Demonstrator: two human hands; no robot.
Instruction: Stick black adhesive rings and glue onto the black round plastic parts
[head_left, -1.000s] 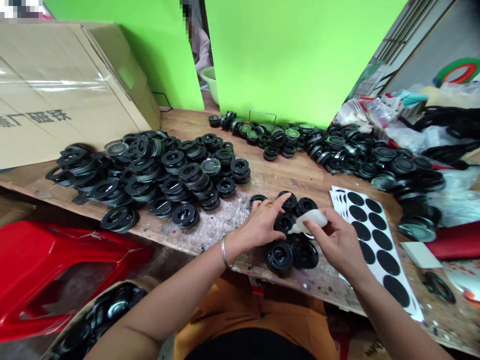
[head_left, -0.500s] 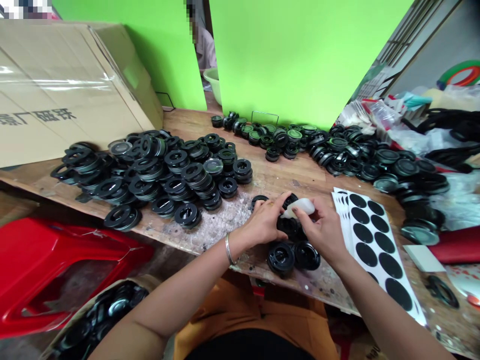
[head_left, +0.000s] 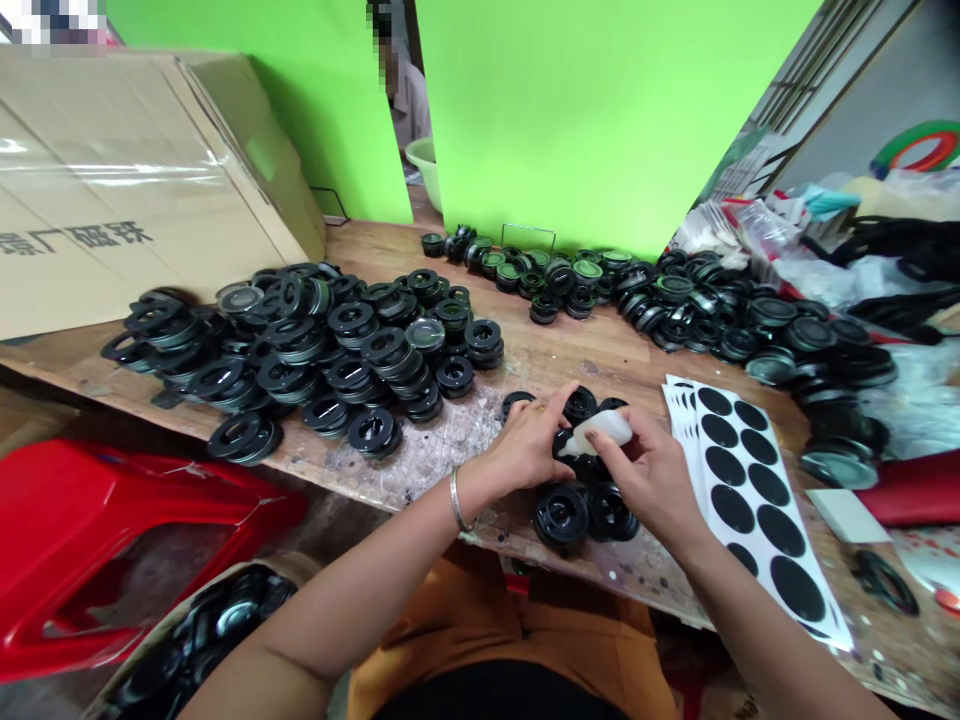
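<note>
White bottle [head_left: 602, 432] shifted left, pinched in right hand [head_left: 654, 475]; left hand [head_left: 526, 446] half-spread beside it, hold unclear.

So the right hand [head_left: 652, 470] had a whitish squeeze bottle [head_left: 606, 432] in its grip, tipped over with the nozzle pointing down-left into a little cluster of round black parts [head_left: 561, 515] by the table's [head_left: 592, 350] front edge. Left hand [head_left: 525, 442] was right there too, thumb and forefinger spread around one part; couldn't tell if they touched it. Sheets of black circles [head_left: 724, 466] lay just right of that, reaching the front edge. Big heap of black rings [head_left: 360, 378] toward the left end, cardboard box [head_left: 97, 170] behind it, and another black pile [head_left: 675, 290] ran from the back edge round to the right.
</note>
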